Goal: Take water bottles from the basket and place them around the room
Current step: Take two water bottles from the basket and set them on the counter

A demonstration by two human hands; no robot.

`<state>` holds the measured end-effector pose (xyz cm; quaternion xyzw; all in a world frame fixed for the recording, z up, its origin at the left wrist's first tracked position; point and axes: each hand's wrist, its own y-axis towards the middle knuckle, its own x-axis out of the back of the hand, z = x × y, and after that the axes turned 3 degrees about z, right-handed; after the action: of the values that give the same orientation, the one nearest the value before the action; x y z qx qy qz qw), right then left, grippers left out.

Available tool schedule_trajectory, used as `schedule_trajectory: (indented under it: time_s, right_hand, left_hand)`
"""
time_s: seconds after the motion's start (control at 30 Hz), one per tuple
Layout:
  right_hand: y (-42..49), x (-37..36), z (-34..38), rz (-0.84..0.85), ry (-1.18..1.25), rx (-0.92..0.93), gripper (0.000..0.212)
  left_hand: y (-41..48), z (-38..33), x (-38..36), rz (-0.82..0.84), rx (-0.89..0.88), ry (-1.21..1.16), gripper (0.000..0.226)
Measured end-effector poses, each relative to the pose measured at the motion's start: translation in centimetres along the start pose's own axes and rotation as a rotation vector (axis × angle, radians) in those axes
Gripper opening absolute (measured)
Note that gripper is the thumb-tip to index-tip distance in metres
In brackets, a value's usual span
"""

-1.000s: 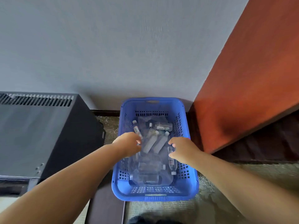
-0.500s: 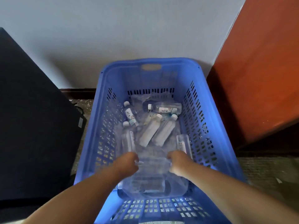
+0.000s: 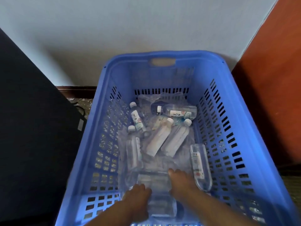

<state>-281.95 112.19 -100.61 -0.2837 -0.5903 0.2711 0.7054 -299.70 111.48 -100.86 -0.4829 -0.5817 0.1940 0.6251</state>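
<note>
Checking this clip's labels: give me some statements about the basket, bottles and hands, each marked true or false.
1. Both the left hand and the right hand reach inside the blue basket. True.
2. The basket is empty. False: several water bottles lie in it.
3. The visible bottle caps are white. True.
4. A bottle is raised above the basket's rim. False: all the bottles lie low in the basket.

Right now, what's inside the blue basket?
Loose water bottles lie on crumpled clear plastic in the blue basket. The left hand and right hand cover part of the near bottles; the floor beneath the pile is hidden.
</note>
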Motion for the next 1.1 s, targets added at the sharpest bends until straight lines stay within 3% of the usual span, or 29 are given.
schedule_trajectory:
  time_s: [0.07, 0.13, 0.17, 0.23, 0.3, 0.43, 0.5, 0.6, 0.73, 0.9, 1.1]
  right_hand:
    - [0.4, -0.1, 0.0, 0.042, -0.029, 0.0, 0.064]
    - [0.8, -0.1, -0.1, 0.058, -0.038, -0.007, 0.071]
    - [0.9, 0.0, 0.0, 0.05, -0.036, -0.011, 0.07]
    - [1.1, 0.1, -0.1, 0.031, -0.011, -0.016, 0.065]
    - [0.5, 0.5, -0.2, 0.047, -0.002, -0.025, 0.06]
    - [-2.8, 3.1, 0.0, 0.038, -0.019, -0.089, 0.06]
    - [-5.6, 5.6, 0.4, 0.029, -0.014, -0.132, 0.058]
    - [-10.9, 10.8, 0.8, 0.046, -0.054, -0.216, 0.057]
    - [-19.7, 19.4, 1.6, 0.023, -0.068, -0.269, 0.053]
    - [-32.2, 31.9, 4.1, -0.09, -0.118, -0.245, 0.046]
    - [-46.9, 46.4, 7.3, -0.193, -0.226, -0.191, 0.047]
  left_hand:
    - [0.1, -0.3, 0.1, 0.013, 0.008, 0.072, 0.044]
    - [0.6, -0.9, -0.3, -0.25, -0.025, 0.162, 0.028]
    - [0.2, -1.2, -0.2, -0.209, -0.012, 0.156, 0.029]
    - [0.3, -1.3, -0.2, -0.419, 0.003, 0.216, 0.027]
    - [0.3, -1.5, 0.5, -0.275, 0.043, 0.261, 0.022]
    - [-3.2, -1.2, 4.7, -0.329, 0.129, 0.277, 0.035]
    - [-6.5, -1.1, 7.3, -0.234, 0.125, 0.248, 0.039]
    - [-12.2, -0.6, 11.1, -0.104, 0.178, 0.166, 0.045]
    - [-22.8, -1.7, 19.0, -0.17, 0.217, 0.089, 0.051]
    - [-36.4, -4.4, 28.8, -0.227, 0.164, 0.241, 0.065]
    - [-52.0, -7.1, 40.2, -0.351, 0.1, 0.363, 0.06]
